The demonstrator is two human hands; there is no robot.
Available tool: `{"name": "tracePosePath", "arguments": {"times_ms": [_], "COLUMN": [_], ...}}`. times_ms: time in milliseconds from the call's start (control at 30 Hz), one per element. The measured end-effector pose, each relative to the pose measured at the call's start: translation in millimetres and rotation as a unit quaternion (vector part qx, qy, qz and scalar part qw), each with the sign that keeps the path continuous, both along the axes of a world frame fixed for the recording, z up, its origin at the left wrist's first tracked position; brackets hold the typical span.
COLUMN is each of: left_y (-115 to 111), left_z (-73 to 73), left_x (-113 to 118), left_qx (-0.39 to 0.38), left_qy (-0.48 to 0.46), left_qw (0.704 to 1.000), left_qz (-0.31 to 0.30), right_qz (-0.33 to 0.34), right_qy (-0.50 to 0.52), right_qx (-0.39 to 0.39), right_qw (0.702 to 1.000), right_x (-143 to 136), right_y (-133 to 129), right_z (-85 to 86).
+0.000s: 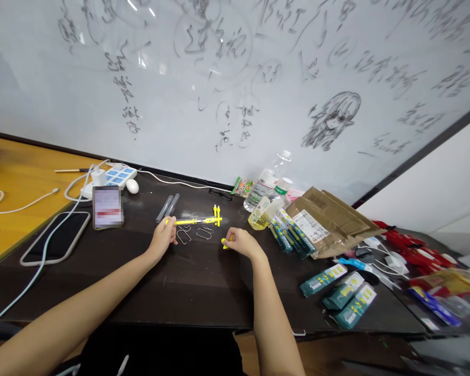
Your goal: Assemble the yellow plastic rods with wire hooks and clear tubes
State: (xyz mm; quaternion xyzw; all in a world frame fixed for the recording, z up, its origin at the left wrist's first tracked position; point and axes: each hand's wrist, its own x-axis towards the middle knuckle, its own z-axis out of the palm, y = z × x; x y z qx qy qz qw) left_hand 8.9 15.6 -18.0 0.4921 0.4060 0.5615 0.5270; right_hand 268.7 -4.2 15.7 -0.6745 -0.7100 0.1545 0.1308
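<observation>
Yellow plastic and clear tubing make up the slender rod (185,222) in the head view, its near end gripped between the thumb and fingers of the left hand (163,240), which is closed around it above the dark desk (203,287). Its far end reaches toward a pair of small yellow plastic parts (216,213), overlapping them in the view; whether they touch, I cannot tell. The right hand (243,243) is pinched narrow on a small yellow piece (224,243), partly hidden by the fingers, just to the right of the rod's far end. Bent metal hooks (204,231) lie on the desk between the hands, and two clear tubes (172,204) rest side by side beyond the left hand. Farther right, a cardboard package (320,215) leans behind teal boxes (293,235), near plastic bottles (260,189). Leftward lies a dark-screened phone (57,240), with a white power strip (120,176) beyond it.
</observation>
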Motion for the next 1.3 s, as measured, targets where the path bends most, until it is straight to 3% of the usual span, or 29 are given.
{"name": "tracePosePath", "arguments": {"times_ms": [100, 267, 400, 467, 533, 600, 667, 1133, 1300], "left_y": [0, 1, 2, 3, 4, 3, 3, 5, 5], "left_z": [-0.7, -2.4, -5.1, -6.0, -6.2, -5.8, -5.2, -9.7, -8.1], "left_x": [0, 1, 0, 0, 0, 0, 0, 0, 1], "left_qx": [0.005, -0.005, 0.004, 0.005, 0.002, 0.001, 0.002, 0.003, -0.007], "left_qy": [0.005, 0.009, 0.016, 0.016, 0.014, 0.014, 0.015, 0.021, 0.027], "left_qw": [1.0, 1.0, 1.0, 1.0, 1.0, 1.0, 1.0, 1.0, 1.0], "left_qz": [0.006, -0.001, -0.007, -0.003, 0.0, -0.001, -0.001, 0.003, -0.003], "right_qz": [0.009, -0.002, 0.029, 0.037, 0.036, 0.039, 0.044, 0.072, 0.074], "right_qy": [-0.029, -0.047, 0.119, 0.274, 0.415, 0.503, 0.536, 0.524, 0.49], "right_qx": [-0.037, -0.035, 0.073, 0.144, 0.174, 0.177, 0.176, 0.174, 0.174], "right_qw": [0.999, 0.998, 0.99, 0.95, 0.893, 0.845, 0.824, 0.831, 0.851], "right_x": [-6, -12, -12, -16, -20, -25, -29, -30, -32], "right_y": [-3, -5, -3, 0, 1, 2, 2, 1, 1], "right_z": [-0.8, -3.7, -1.7, 1.4, 4.8, 7.4, 8.4, 4.6, 2.6]}}
